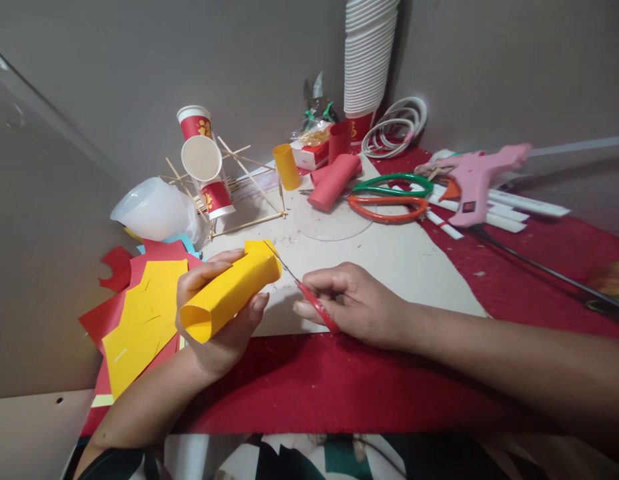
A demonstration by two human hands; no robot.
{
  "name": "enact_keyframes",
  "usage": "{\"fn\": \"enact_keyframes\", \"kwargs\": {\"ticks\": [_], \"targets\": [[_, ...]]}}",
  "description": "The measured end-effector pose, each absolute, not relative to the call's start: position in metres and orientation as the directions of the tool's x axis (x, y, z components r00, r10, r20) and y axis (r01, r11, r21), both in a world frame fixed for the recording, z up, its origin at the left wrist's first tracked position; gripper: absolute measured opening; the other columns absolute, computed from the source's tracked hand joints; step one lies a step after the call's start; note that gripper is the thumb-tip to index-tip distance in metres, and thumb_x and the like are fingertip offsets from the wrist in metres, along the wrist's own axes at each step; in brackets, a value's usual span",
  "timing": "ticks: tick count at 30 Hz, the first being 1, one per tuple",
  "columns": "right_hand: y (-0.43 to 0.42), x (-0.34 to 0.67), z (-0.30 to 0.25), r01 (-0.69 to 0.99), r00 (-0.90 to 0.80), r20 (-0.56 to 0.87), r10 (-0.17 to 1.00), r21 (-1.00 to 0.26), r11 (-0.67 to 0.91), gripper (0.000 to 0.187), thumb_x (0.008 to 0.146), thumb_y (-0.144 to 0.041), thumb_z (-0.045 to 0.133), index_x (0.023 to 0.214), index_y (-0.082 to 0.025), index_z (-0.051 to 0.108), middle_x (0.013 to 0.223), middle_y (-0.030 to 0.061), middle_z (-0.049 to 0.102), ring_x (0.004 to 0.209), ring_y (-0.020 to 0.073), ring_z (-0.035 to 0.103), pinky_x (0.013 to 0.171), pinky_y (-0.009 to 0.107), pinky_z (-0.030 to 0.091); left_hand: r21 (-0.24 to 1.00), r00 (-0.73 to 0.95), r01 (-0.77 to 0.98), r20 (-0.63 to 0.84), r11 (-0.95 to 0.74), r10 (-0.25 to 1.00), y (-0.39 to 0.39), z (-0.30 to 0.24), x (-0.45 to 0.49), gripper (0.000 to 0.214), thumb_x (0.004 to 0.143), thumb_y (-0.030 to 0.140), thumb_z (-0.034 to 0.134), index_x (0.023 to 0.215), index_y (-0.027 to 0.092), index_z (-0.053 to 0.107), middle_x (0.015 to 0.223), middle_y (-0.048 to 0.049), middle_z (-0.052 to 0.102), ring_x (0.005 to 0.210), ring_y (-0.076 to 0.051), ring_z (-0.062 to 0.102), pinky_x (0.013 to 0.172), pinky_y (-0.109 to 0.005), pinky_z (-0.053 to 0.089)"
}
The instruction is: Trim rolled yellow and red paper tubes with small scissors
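My left hand [217,333] is wrapped around a yellow paper tube [234,287], which lies tilted across the palm with one open end facing me. A strip of yellow paper sticks out at the tube's far end. In my right hand [349,300] are small red-handled scissors [315,303], held by the handles. Their thin blades point up and left and reach the far rim of the tube; whether they bite into the paper I cannot tell. Beneath both hands lies a pale board [399,267].
Cut yellow sheets [144,320] lie on red paper at left. Behind stand joined paper cups [202,160] with sticks, an orange tube [287,167] and red tubes [334,182]. Farther right are large scissors [389,219], a pink glue gun [482,180] with its cord, and a tall cup stack [369,60].
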State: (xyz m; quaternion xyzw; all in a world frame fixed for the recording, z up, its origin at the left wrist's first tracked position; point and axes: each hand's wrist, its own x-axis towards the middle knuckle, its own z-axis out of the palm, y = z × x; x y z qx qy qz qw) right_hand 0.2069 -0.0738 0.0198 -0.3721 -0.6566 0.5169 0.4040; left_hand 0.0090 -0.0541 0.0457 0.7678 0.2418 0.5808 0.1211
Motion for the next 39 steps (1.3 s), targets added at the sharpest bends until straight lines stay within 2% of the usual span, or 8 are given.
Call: {"fn": "enact_keyframes", "kwargs": {"ticks": [7, 19, 27, 31, 39], "targets": [[-0.0738, 0.2062, 0.0187, 0.072, -0.382, 0.166, 0.909, -0.975, 0.209, 0.054, 0.078, -0.054, 0.065, 0.053, -0.020, 0.032, 0.053, -0.0066, 0.026, 0.052, 0.0069, 0.025, 0.047, 0.023, 0.023, 0.486, 0.209, 0.239, 0.819, -0.840, 0.534, -0.0541, 0.0448, 0.0076, 0.045, 0.076, 0.014, 0.077, 0.114, 0.021, 0.054, 0.112, -0.0068, 0.067, 0.109, -0.021, 0.067, 0.097, -0.045, 0.056], [-0.0724, 0.2064, 0.0211, 0.089, -0.386, 0.183, 0.904, -0.968, 0.234, 0.057, 0.080, -0.055, 0.064, 0.051, -0.021, 0.029, 0.051, -0.0068, 0.025, 0.050, 0.0067, 0.024, 0.045, 0.022, 0.024, 0.475, 0.217, 0.295, 0.811, -0.829, 0.543, -0.0536, 0.0462, 0.0057, 0.043, 0.078, 0.020, 0.077, 0.114, 0.023, 0.052, 0.113, -0.0062, 0.066, 0.108, -0.023, 0.068, 0.096, -0.049, 0.057], [-0.0713, 0.2068, 0.0226, 0.105, -0.406, 0.147, 0.902, -0.973, 0.206, 0.057, 0.078, -0.055, 0.065, 0.051, -0.020, 0.029, 0.052, -0.0069, 0.023, 0.051, 0.0062, 0.022, 0.045, 0.022, 0.021, 0.512, 0.231, 0.258, 0.791, -0.819, 0.567, -0.0545, 0.0493, 0.0033, 0.049, 0.072, 0.009, 0.078, 0.114, 0.022, 0.055, 0.111, -0.0061, 0.067, 0.109, -0.023, 0.067, 0.099, -0.049, 0.055], [-0.0720, 0.2068, 0.0228, 0.121, -0.393, 0.125, 0.911, -0.975, 0.186, 0.056, 0.076, -0.055, 0.067, 0.052, -0.020, 0.030, 0.052, -0.0068, 0.024, 0.051, 0.0066, 0.023, 0.046, 0.023, 0.022, 0.498, 0.262, 0.282, 0.782, -0.820, 0.565, -0.0554, 0.0509, 0.0018, 0.050, 0.073, 0.010, 0.078, 0.115, 0.024, 0.054, 0.112, -0.0052, 0.066, 0.110, -0.023, 0.067, 0.099, -0.049, 0.055], [-0.0715, 0.2071, 0.0234, 0.088, -0.395, 0.170, 0.903, -0.971, 0.222, 0.058, 0.079, -0.056, 0.064, 0.051, -0.020, 0.028, 0.051, -0.0067, 0.025, 0.050, 0.0064, 0.024, 0.045, 0.022, 0.023, 0.496, 0.255, 0.249, 0.795, -0.832, 0.550, -0.0522, 0.0493, 0.0013, 0.047, 0.075, 0.012, 0.078, 0.115, 0.023, 0.055, 0.112, -0.0056, 0.067, 0.109, -0.023, 0.067, 0.099, -0.048, 0.055]]}}
